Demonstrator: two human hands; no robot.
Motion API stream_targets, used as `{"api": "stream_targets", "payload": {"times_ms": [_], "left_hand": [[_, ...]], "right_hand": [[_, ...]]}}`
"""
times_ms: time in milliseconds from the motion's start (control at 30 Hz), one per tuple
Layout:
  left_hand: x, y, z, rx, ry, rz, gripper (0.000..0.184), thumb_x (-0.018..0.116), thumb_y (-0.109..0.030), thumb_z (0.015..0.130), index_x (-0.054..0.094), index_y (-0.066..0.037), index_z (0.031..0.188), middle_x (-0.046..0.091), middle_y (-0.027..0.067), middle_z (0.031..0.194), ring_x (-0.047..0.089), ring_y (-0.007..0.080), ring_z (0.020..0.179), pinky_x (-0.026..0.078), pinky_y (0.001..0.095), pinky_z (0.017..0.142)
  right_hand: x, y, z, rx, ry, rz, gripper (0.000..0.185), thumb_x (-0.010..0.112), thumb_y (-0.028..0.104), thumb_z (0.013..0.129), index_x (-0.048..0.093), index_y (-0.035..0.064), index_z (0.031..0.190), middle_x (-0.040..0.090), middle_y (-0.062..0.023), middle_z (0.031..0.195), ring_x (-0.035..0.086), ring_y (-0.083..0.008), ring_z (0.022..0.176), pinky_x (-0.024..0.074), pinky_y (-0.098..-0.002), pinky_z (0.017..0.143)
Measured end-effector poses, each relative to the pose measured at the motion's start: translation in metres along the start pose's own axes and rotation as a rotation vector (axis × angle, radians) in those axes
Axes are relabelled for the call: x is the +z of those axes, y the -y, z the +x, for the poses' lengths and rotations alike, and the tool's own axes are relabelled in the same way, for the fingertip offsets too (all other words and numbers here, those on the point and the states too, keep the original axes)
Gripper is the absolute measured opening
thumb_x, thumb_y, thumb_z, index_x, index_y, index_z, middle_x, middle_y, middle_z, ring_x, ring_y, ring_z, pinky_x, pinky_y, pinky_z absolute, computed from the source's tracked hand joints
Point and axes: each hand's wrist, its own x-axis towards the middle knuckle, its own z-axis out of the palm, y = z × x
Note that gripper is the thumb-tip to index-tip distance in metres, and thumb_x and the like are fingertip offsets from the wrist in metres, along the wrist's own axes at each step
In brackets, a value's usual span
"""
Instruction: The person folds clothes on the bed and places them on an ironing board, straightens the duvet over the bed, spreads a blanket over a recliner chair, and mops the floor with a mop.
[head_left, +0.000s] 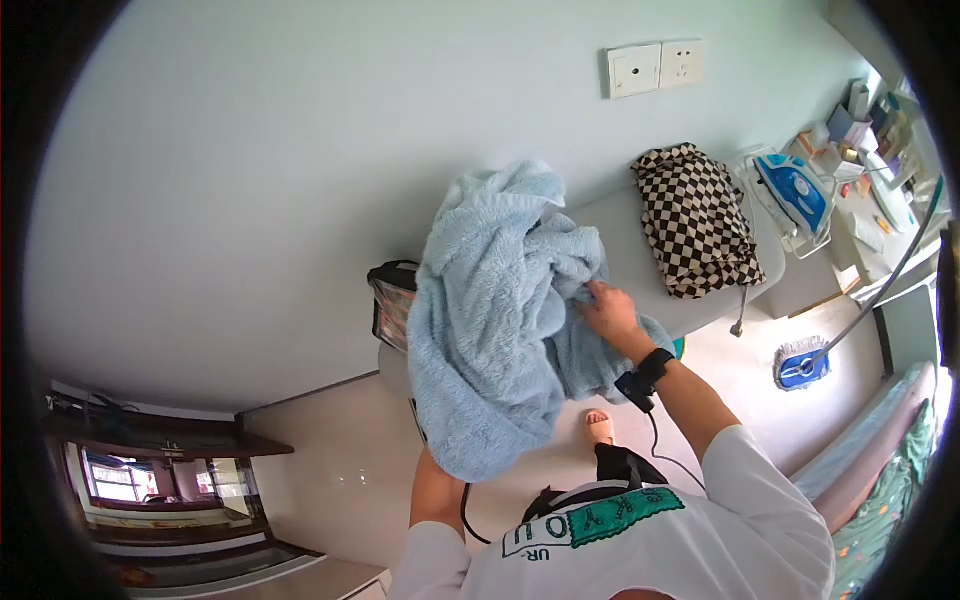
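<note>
A fluffy light-blue cloth (490, 300) hangs bunched over the grey ironing board (625, 235) and down past its near edge. My right hand (612, 312) has its fingers pressed into the cloth's right side, with a black band on the wrist. The cloth covers my left hand; only the forearm below it shows. Further right on the board lies a folded black-and-cream checkered cloth (695, 222).
A blue and white iron (795, 188) rests on a wire stand at the board's right end. Behind it is a cluttered desk (865, 225). A blue mop (803, 368) stands on the floor. A black-edged bag (392, 305) is left of the cloth. Cables hang near both arms.
</note>
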Motion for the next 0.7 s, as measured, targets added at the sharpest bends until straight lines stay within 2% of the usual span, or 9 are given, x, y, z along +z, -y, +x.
{"api": "stream_targets", "payload": {"times_ms": [133,200,233,300,333,433,467,600,700], "left_hand": [[0.004,-0.034,-0.01,0.092,-0.023,0.008,0.05,0.058,-0.031,0.076,0.045,0.005,0.108,0.051,0.0186,0.097,0.05,0.0303,0.092,0.037,0.0351,0.08],[0.008,-0.042,-0.014,0.122,-0.027,0.011,0.051,0.058,-0.031,0.076,0.044,0.005,0.109,0.05,0.0188,0.099,0.049,0.0302,0.093,0.036,0.0351,0.081],[0.01,-0.044,-0.016,0.135,-0.029,0.02,0.051,0.058,-0.031,0.076,0.044,0.005,0.109,0.05,0.0188,0.1,0.048,0.0301,0.094,0.036,0.0351,0.082],[0.015,-0.047,-0.019,0.153,-0.026,0.039,0.053,0.059,-0.031,0.076,0.043,0.005,0.11,0.049,0.019,0.102,0.047,0.03,0.095,0.035,0.0351,0.083],[0.018,-0.048,-0.02,0.163,-0.021,0.047,0.053,0.059,-0.031,0.076,0.042,0.005,0.111,0.048,0.0191,0.103,0.047,0.0299,0.096,0.034,0.0351,0.084],[0.027,-0.046,-0.028,0.171,-0.014,0.088,0.055,0.059,-0.031,0.076,0.041,0.006,0.112,0.046,0.0194,0.106,0.045,0.0297,0.098,0.033,0.0351,0.086],[0.032,-0.044,-0.029,0.174,-0.014,0.105,0.056,0.06,-0.031,0.076,0.04,0.006,0.112,0.046,0.0195,0.107,0.045,0.0296,0.099,0.032,0.0351,0.087],[0.048,-0.042,-0.026,0.239,-0.019,0.249,0.058,0.06,-0.031,0.075,0.039,0.006,0.114,0.044,0.0198,0.11,0.043,0.0293,0.102,0.03,0.0351,0.089],[0.062,-0.051,-0.01,0.459,-0.131,0.598,0.06,0.061,-0.031,0.075,0.037,0.006,0.115,0.042,0.0201,0.113,0.041,0.0291,0.104,0.029,0.0352,0.091]], "right_hand": [[-0.027,0.001,-0.013,0.143,-0.017,0.288,0.039,0.058,0.028,0.074,0.053,-0.0038,0.096,0.06,-0.0093,0.076,0.056,-0.0281,0.063,0.0453,-0.0336,0.064],[-0.034,-0.009,-0.022,0.313,0.059,0.853,0.039,0.051,0.031,0.081,0.052,-0.0014,0.103,0.06,-0.0067,0.089,0.056,-0.0206,0.073,0.0436,-0.0291,0.07],[-0.038,-0.01,-0.026,0.314,0.053,0.853,0.039,0.051,0.031,0.081,0.052,-0.0014,0.103,0.06,-0.0067,0.089,0.056,-0.0206,0.073,0.0436,-0.0291,0.07],[-0.051,-0.008,-0.034,0.203,-0.049,1.459,0.041,0.045,0.034,0.085,0.049,0.0017,0.11,0.056,-0.0052,0.102,0.053,-0.0163,0.088,0.0408,-0.028,0.079],[-0.07,0.006,-0.042,0.338,0.108,1.748,0.043,0.039,0.036,0.087,0.046,0.0039,0.114,0.052,-0.0077,0.11,0.048,-0.0182,0.1,0.0371,-0.0291,0.087],[-0.068,-0.006,-0.043,0.486,0.155,1.937,0.046,0.038,0.04,0.087,0.045,0.0038,0.116,0.05,-0.0088,0.113,0.047,-0.0202,0.103,0.0367,-0.0314,0.09],[-0.076,0.006,-0.045,0.373,0.173,2.0,0.051,0.038,0.042,0.086,0.043,0.003,0.118,0.049,-0.0099,0.115,0.046,-0.0225,0.104,0.0353,-0.033,0.092],[-0.106,0.052,-0.03,0.339,0.02,2.01,0.053,0.037,0.044,0.086,0.043,0.0015,0.117,0.049,-0.0103,0.115,0.047,-0.023,0.103,0.0366,-0.0332,0.091],[-0.106,0.068,-0.002,0.178,-0.1,1.927,0.057,0.028,0.047,0.088,0.045,-0.0005,0.114,0.05,-0.0132,0.112,0.05,-0.0247,0.098,0.0391,-0.0354,0.085]]}}
